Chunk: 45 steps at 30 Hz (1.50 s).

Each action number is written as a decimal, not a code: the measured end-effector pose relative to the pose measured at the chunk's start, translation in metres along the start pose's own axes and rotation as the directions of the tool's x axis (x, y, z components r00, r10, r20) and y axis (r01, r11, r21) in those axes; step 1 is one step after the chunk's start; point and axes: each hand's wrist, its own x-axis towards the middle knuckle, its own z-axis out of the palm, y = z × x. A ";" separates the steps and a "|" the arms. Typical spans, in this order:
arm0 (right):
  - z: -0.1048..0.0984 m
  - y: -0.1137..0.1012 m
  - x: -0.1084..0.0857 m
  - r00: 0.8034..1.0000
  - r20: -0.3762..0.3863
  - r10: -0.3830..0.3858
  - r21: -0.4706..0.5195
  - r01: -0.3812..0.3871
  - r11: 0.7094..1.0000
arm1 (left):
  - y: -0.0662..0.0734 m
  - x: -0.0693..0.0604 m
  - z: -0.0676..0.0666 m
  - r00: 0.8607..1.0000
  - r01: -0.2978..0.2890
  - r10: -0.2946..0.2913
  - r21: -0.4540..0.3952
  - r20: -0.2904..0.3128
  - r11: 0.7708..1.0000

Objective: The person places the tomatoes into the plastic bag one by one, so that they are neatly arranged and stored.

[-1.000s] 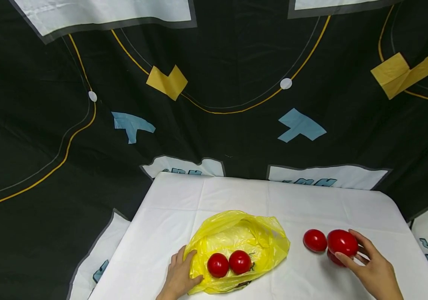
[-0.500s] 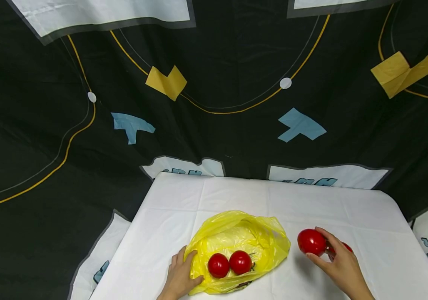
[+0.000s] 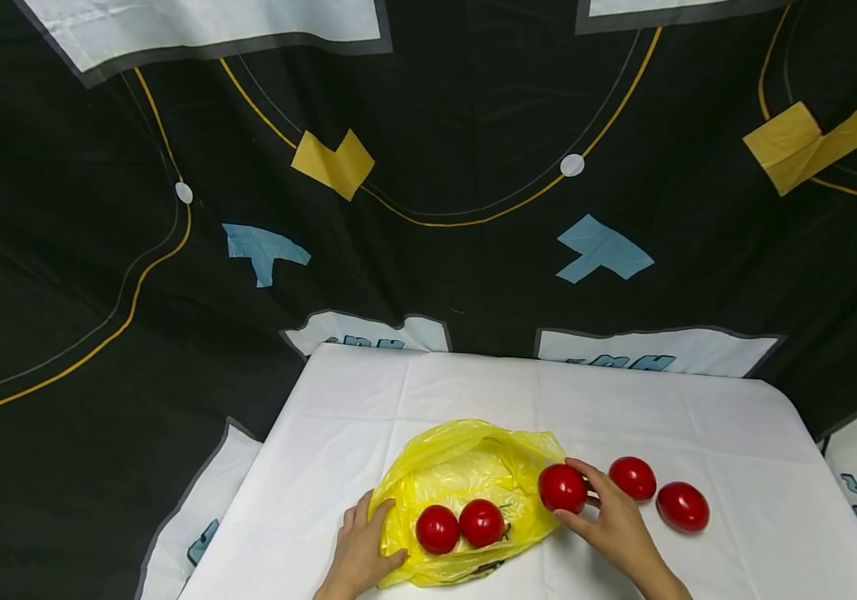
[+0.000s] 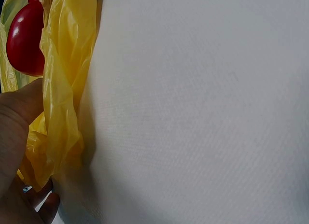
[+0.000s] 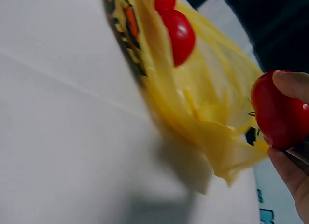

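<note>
My left hand (image 3: 359,546) holds the left rim of a yellow plastic bag (image 3: 466,446), the thumb on the inside. The bag lies with its mouth wide. Inside it sit two glossy red round fruits, one on the left (image 3: 437,530) and one on the right (image 3: 482,523), perhaps tomatoes. My right hand (image 3: 616,525) grips a third red fruit (image 3: 562,488) between thumb and fingers, at the bag's right rim. In the right wrist view this fruit (image 5: 277,110) is raised above the table beside the bag. Two more red fruits (image 3: 632,478) (image 3: 683,507) lie on the table behind my right hand.
A white cloth (image 3: 473,383) covers the table. Behind it hangs a black curtain (image 3: 436,275) with yellow, blue and white patterns. Dark print (image 5: 130,28) marks the bag's outer side.
My right hand has lifted one red fruit from the group on the right and carried it left to the bag's rim. My left hand and the bag have stayed put.
</note>
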 end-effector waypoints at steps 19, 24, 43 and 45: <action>0.052 0.017 0.003 0.995 0.031 -0.100 -0.001 0.100 0.995 | -0.002 0.000 0.000 1.000 -0.002 0.002 0.007 0.015 1.000; 0.056 0.019 0.003 0.996 0.046 -0.081 -0.010 0.081 0.997 | -0.002 0.000 0.001 1.000 -0.010 0.010 0.008 -0.007 1.000; 0.070 0.024 0.002 0.993 0.098 -0.072 -0.081 0.080 0.994 | -0.001 0.000 -0.002 1.000 -0.020 0.020 0.010 -0.012 1.000; 0.071 0.024 0.003 0.992 0.104 -0.071 -0.087 0.080 0.993 | -0.001 0.000 -0.001 1.000 -0.020 0.020 0.011 -0.017 1.000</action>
